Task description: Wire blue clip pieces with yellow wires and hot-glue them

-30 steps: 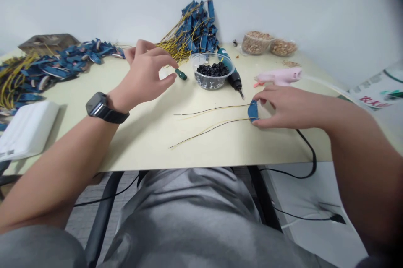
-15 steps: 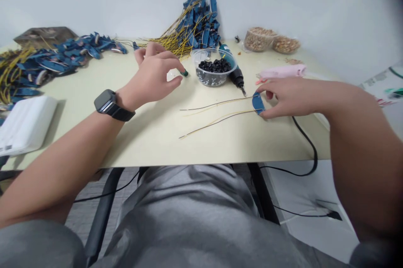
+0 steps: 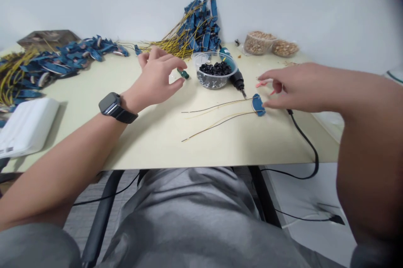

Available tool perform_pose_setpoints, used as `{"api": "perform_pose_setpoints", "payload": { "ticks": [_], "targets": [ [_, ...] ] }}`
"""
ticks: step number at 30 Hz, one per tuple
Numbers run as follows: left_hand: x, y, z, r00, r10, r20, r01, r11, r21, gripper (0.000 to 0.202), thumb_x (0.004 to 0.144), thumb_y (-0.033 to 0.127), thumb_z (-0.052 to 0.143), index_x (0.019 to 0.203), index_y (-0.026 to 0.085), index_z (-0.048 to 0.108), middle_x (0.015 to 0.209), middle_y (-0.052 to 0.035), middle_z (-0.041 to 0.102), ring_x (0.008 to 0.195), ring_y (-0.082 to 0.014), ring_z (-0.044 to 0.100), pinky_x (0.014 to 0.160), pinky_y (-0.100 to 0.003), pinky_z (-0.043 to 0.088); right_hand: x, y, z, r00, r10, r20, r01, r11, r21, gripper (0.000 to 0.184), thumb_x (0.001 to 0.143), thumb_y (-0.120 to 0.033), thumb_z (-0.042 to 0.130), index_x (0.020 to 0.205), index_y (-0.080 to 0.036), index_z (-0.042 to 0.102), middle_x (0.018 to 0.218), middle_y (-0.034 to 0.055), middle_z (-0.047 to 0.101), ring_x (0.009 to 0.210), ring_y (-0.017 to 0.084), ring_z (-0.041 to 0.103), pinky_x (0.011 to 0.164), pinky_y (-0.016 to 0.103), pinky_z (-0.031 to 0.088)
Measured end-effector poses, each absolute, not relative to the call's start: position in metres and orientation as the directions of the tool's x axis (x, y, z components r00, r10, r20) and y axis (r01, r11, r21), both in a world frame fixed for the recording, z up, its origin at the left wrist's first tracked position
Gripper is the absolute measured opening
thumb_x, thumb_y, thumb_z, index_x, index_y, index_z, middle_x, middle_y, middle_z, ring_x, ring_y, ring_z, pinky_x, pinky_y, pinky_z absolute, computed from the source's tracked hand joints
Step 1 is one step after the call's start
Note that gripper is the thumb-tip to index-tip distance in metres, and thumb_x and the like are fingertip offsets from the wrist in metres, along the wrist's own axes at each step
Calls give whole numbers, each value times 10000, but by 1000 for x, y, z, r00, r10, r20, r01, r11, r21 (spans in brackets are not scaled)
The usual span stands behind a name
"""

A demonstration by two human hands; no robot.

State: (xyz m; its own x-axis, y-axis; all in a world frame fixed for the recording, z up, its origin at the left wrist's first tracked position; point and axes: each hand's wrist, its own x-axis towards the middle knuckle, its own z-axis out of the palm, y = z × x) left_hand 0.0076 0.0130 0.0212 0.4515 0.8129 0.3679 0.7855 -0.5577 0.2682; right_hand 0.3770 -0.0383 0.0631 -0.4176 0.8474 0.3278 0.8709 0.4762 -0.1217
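On the table lies a small blue curved piece [image 3: 258,105] with two pairs of thin black and yellow wires [image 3: 217,123] stretching left from it. My right hand [image 3: 291,89] hovers just right of the piece, thumb and index finger apart, holding nothing I can see. It mostly covers a pink object [image 3: 261,84], whose reddish tip pokes out by the fingers. My left hand [image 3: 159,75], with a dark watch on its wrist, is over the table with thumb and fingers apart. A small dark green object [image 3: 183,74] sits by its fingertips; whether they touch is unclear.
A clear tub [image 3: 211,81] of small black parts stands mid-table, beside a power screwdriver [image 3: 236,78]. Behind is a heap of blue pieces with yellow wires [image 3: 198,24]; another pile [image 3: 67,58] lies left. A white box-shaped device [image 3: 30,125] is at left, bags of tan bits [image 3: 260,42] back right.
My right hand has let go of the blue piece and lifted up and right, now covering the pink object. The left thumb and index finger have parted from the green object.
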Motion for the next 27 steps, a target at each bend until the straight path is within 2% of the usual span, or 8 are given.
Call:
{"api": "perform_pose_setpoints", "payload": {
  "ticks": [5, 9, 12, 14, 17, 20, 24, 27],
  "targets": [
    [3, 27, 13, 424, 776, 468, 816, -551, 174, 273, 1047, 541, 569, 981, 317, 710, 1035, -113, 727, 1001, -325, 624, 958, -585, 518, 310, -33, 80, -401, 786, 471, 856, 505, -113, 253, 1122, -368, 627, 934, -221, 709, 893, 76, 723, 927, 226, 621, 848, 365, 426],
    [1, 38, 3, 432, 771, 467, 881, -472, -36, 409, 1053, 276, 494, 648, 258, 435, 602, -54, 437, 610, -213, 327, 668, -449, 303, 262, -20, 77, -350, 788, 507, 879, 464, -113, 423, 1012, -180, 690, 675, -255, 446, 673, -3, 469, 701, 178, 399, 784, 389, 335],
    [5, 35, 0, 466, 814, 348, 885, -433, -172, 288, 981, 125, 541, 723, 225, 619, 650, -63, 570, 604, -199, 386, 660, -409, 272, 231, -17, 52, -422, 762, 491, 789, 575, -215, 422, 1028, -166, 681, 710, -268, 422, 666, -15, 468, 658, 186, 389, 722, 386, 320],
    [10, 29, 0, 447, 859, 250, 891, -403, -209, 270, 1013, 116, 556, 845, 196, 752, 778, -103, 711, 666, -216, 514, 685, -396, 305, 215, -19, 28, -475, 713, 515, 708, 658, -258, 214, 1066, -165, 655, 868, -245, 635, 775, 17, 631, 730, 210, 557, 764, 366, 422],
    [19, 21, 3, 485, 860, 160, 874, -466, -140, 184, 1022, 165, 650, 946, 191, 815, 928, -107, 806, 775, -228, 616, 732, -378, 368, 202, -27, -5, -596, 580, 556, 521, 806, -282, 334, 1079, -111, 574, 1312, -199, 797, 1168, 100, 833, 1036, 266, 757, 955, 392, 582],
    [24, 23, 2, 490, 869, 59, 871, -487, -67, 124, 942, 173, 703, 840, 215, 761, 804, -64, 730, 686, -220, 564, 680, -386, 378, 194, -33, -21, -698, 476, 535, 408, 878, -249, 578, 1088, -73, 520, 1608, -189, 742, 1499, 147, 800, 1368, 313, 730, 1185, 479, 603],
    [23, 40, -12, 488, 871, 52, 873, -486, -45, 179, 813, 181, 732, 683, 252, 632, 637, -26, 532, 592, -226, 473, 647, -421, 365, 189, -37, -21, -741, 492, 456, 432, 870, -236, 671, 1074, -55, 536, 1711, -186, 703, 1536, 176, 756, 1340, 334, 715, 1097, 485, 650],
    [17, 55, -32, 511, 839, 187, 831, -538, 141, 247, 725, 178, 740, 600, 271, 549, 554, -1, 404, 573, -218, 405, 642, -427, 334, 188, -39, -19, -746, 492, 448, 430, 870, -241, 680, 1053, -27, 539, 1691, -181, 718, 1462, 173, 758, 1311, 329, 708, 1077, 471, 646]
  ]
}}
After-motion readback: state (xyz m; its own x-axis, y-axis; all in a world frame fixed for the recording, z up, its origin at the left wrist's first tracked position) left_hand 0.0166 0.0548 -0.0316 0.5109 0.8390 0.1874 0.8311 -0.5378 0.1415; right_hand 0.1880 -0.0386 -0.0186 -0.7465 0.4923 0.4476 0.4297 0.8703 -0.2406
